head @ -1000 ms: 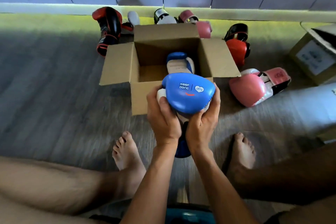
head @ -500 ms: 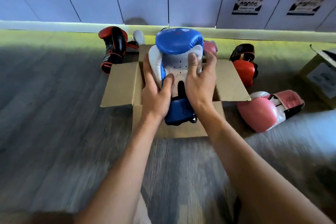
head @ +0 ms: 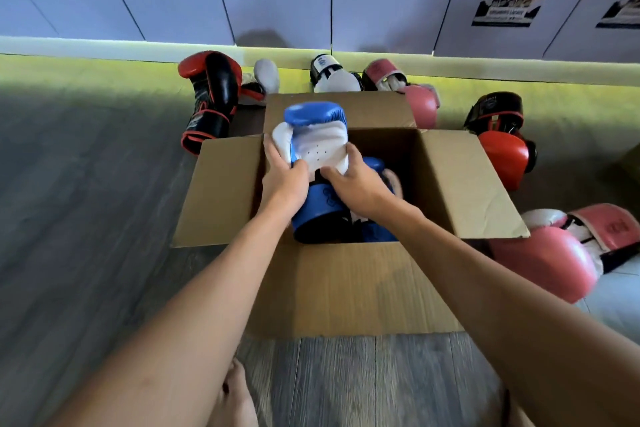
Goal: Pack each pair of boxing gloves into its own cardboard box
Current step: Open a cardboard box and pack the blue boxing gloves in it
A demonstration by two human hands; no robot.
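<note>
- Holding the blue and white boxing glove (head: 313, 135) are both hands: the left hand (head: 285, 177) grips its side, and the right hand (head: 353, 180) curls over its white palm.
- This glove sits in the open brown cardboard box (head: 346, 288), with its cuff toward 6 o'clock.
- A second blue glove (head: 375, 165) lies inside the box, at its 3 o'clock.
- A pink boxing glove (head: 543, 263) rests on the floor at the box's 3 o'clock.
</note>
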